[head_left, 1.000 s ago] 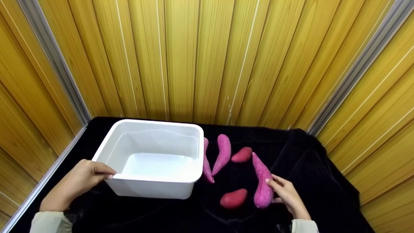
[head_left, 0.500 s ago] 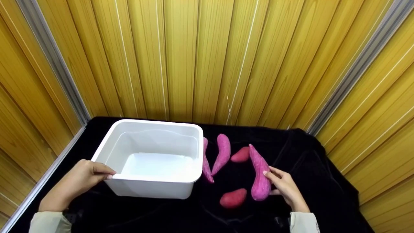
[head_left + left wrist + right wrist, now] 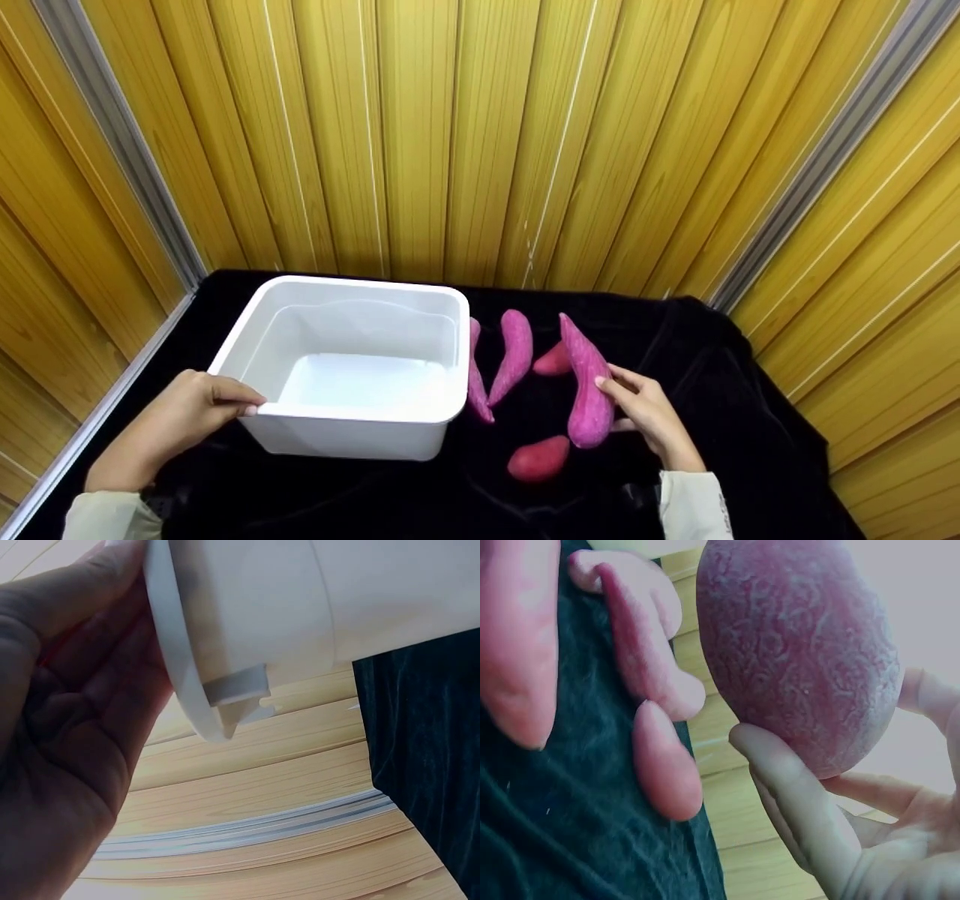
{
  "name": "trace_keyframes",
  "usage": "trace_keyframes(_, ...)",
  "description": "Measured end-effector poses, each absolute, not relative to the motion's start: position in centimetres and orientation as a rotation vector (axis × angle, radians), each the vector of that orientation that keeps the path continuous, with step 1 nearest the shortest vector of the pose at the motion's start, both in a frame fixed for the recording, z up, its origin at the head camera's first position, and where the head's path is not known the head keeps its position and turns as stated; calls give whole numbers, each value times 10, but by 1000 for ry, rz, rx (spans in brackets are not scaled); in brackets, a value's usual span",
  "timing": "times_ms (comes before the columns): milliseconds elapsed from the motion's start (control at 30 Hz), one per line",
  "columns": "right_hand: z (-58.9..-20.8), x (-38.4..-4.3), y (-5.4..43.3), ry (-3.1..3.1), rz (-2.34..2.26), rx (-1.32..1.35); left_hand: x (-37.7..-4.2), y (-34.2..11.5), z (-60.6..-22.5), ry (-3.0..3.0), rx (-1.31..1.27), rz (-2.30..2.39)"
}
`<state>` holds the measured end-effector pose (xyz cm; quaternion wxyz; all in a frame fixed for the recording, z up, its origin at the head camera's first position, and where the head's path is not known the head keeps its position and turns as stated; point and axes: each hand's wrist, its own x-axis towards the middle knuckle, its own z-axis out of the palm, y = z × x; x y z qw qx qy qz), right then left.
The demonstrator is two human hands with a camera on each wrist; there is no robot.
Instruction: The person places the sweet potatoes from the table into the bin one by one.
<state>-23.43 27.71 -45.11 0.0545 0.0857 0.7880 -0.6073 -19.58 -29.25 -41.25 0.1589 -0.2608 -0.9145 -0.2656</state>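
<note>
My left hand (image 3: 187, 406) pinches the near-left rim of a white plastic tub (image 3: 352, 439); the left wrist view has the fingers at the same rim (image 3: 171, 637). Nothing lies on the part of the tub's floor that shows. On the right, my right hand (image 3: 646, 414) grips a long purple-pink sweet potato (image 3: 589, 386) between thumb and fingers, its narrow end pointing away. In the right wrist view its wrinkled thick end (image 3: 795, 652) is held up off the cloth. It partly covers a small red sweet potato (image 3: 550, 361) in the head view.
Another red sweet potato (image 3: 538, 459) lies nearer me. Two long pink sweet potatoes lie right of the tub: one in plain sight (image 3: 514, 352), the other (image 3: 478, 386) partly hidden by the tub wall. Black cloth (image 3: 735, 420) covers the table; yellow panel walls (image 3: 480, 150) surround it.
My right hand has carried the long sweet potato left and away from me, now in front of the farther red one. My left hand and the tub stay nearly in place.
</note>
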Motion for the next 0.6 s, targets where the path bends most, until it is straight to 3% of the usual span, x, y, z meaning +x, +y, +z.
trace_keyframes(600, -417, -248, 239, 2346, -1885, 90, -197, -293, -415, -2570, -771, -778)
